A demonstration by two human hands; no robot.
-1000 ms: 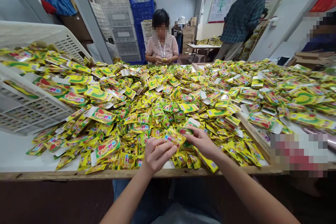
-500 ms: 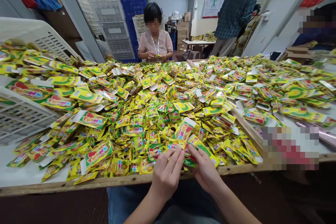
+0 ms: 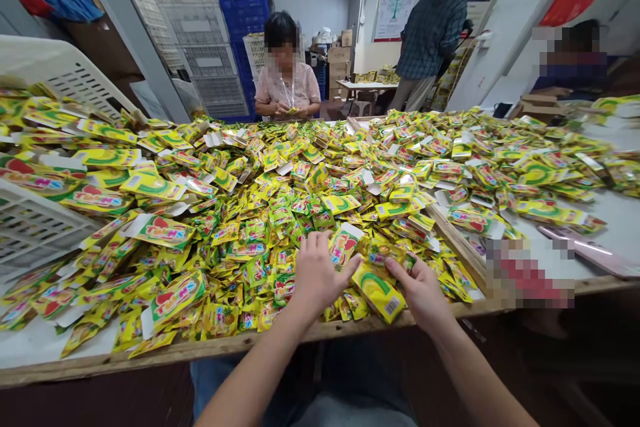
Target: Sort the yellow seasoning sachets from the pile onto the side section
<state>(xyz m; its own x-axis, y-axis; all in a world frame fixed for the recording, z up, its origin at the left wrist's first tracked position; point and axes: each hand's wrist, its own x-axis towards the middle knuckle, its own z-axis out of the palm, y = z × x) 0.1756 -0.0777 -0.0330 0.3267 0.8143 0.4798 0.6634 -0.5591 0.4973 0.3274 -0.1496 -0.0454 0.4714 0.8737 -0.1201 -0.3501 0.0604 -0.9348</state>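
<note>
My left hand (image 3: 319,277) reaches over the pile with its fingers stretched out and the thumb apart. Beside its fingertips lies a small flat printed box (image 3: 345,243) with a white flap; whether they touch is hard to tell. My right hand (image 3: 420,290) pinches a small shiny yellow packet (image 3: 380,253) between thumb and fingers, perhaps more than one. Just below that packet, a yellow box with a green arc and barcode (image 3: 379,290) rests at the table's front edge. Green packets (image 3: 283,217) and yellow packets lie heaped around both hands.
White plastic crates (image 3: 40,227) tip over the pile at the left. A wooden strip (image 3: 457,247) divides the table on the right, with a pink object (image 3: 585,250) beyond. Across the table sits a person (image 3: 287,80); another (image 3: 433,27) stands behind.
My hands were together over packets near the front edge. Now they are apart: the left has moved forward into the pile, the right has shifted right with a packet. The view has turned slightly.
</note>
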